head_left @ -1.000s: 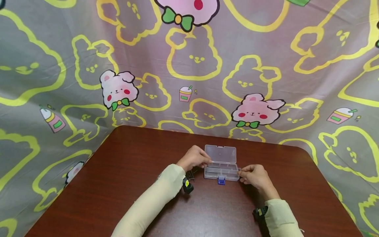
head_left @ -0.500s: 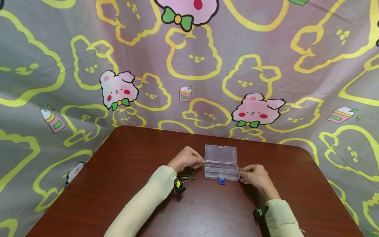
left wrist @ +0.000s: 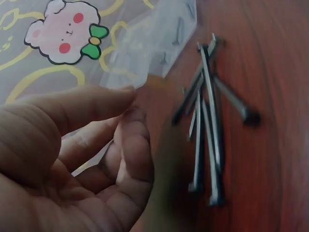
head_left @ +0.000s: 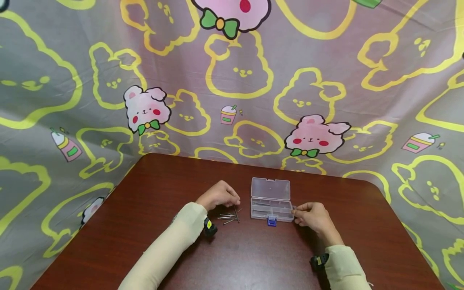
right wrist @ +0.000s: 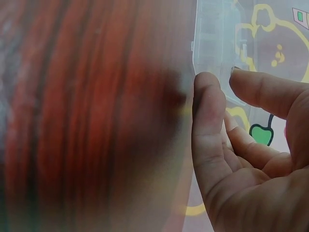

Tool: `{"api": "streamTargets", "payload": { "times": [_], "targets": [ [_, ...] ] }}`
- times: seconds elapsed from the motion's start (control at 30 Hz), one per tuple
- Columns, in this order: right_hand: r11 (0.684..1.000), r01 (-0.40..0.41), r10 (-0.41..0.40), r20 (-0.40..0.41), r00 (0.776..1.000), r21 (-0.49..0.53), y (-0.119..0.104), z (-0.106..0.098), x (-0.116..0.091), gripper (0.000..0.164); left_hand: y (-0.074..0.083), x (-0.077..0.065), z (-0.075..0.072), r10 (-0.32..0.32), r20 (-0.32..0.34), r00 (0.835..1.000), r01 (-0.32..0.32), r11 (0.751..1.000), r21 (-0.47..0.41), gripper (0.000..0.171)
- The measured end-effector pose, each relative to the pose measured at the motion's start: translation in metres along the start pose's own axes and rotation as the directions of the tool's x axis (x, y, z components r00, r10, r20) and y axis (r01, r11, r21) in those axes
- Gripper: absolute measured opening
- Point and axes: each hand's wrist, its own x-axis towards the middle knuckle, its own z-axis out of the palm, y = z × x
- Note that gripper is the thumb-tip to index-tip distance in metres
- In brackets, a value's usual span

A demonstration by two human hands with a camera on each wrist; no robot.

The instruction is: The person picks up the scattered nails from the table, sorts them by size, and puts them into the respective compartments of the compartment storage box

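The left hand (head_left: 220, 195) is curled, thumb and fingertip nearly together, just beside slim metallic nails (left wrist: 209, 96) criss-crossed on the wood-grained desk (head_left: 253, 249); then a clear, rectangular plastic box (head_left: 271, 207), lid raised, its end pinched by the right hand (head_left: 313, 218).

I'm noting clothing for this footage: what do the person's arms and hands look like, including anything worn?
The left sleeve and right sleeve are plain, pale cream and reach the wrists. By each cuff sits a small black device, left device and right device, with yellowish markings. The left hand and right hand wear no gloves.
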Motion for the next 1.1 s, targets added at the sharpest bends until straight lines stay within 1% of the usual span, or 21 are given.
{"api": "streamTargets", "payload": {
  "times": [0.13,0.33,0.53,0.6,0.73,0.8,0.97,1.07,1.1],
  "targets": [
    [1.0,-0.001,0.001,-0.002,1.0,0.002,0.0001,0.001,-0.0003,0.021,-0.0023,-0.0011,-0.0063,0.014,0.016,1.0,-0.016,0.991,0.131,0.011],
    [1.0,0.005,-0.005,0.003,1.0,0.015,0.0,0.0006,-0.0015,0.02,-0.0015,-0.0014,-0.006,0.038,0.037,0.999,-0.047,0.957,0.286,0.017],
    [1.0,0.008,-0.009,0.004,1.0,0.02,-0.0006,0.0013,-0.0016,0.019,0.0026,-0.0016,-0.0025,0.06,0.048,0.997,-0.075,0.906,0.417,0.017],
    [1.0,0.006,-0.006,0.003,1.0,0.021,-0.0013,0.0013,-0.0017,0.019,0.0037,-0.0012,-0.0025,0.072,0.053,0.996,-0.088,0.884,0.46,0.017],
    [1.0,0.005,-0.005,0.004,1.0,0.021,-0.0019,0.0011,-0.0024,0.019,0.0039,-0.0005,-0.0045,0.091,0.062,0.994,-0.11,0.854,0.509,0.016],
    [1.0,0.005,-0.005,0.005,1.0,0.021,-0.002,0.0009,-0.0027,0.02,0.0027,0.0,-0.0059,0.104,0.08,0.991,-0.131,0.845,0.519,0.016],
    [1.0,0.007,-0.007,0.008,1.0,0.021,-0.0021,0.0006,-0.0028,0.022,0.0006,-0.0007,-0.0087,0.143,0.161,0.977,-0.208,0.821,0.532,0.016],
    [1.0,0.005,-0.005,0.008,1.0,0.018,-0.0019,0.0008,-0.0026,0.022,0.0007,-0.0012,-0.0096,0.145,0.213,0.966,-0.241,0.797,0.553,0.016],
    [1.0,0.002,-0.002,0.007,1.0,0.019,-0.0017,0.0008,-0.0025,0.022,0.0007,-0.0012,-0.0096,0.145,0.228,0.963,-0.252,0.786,0.565,0.016]
  ]
}}
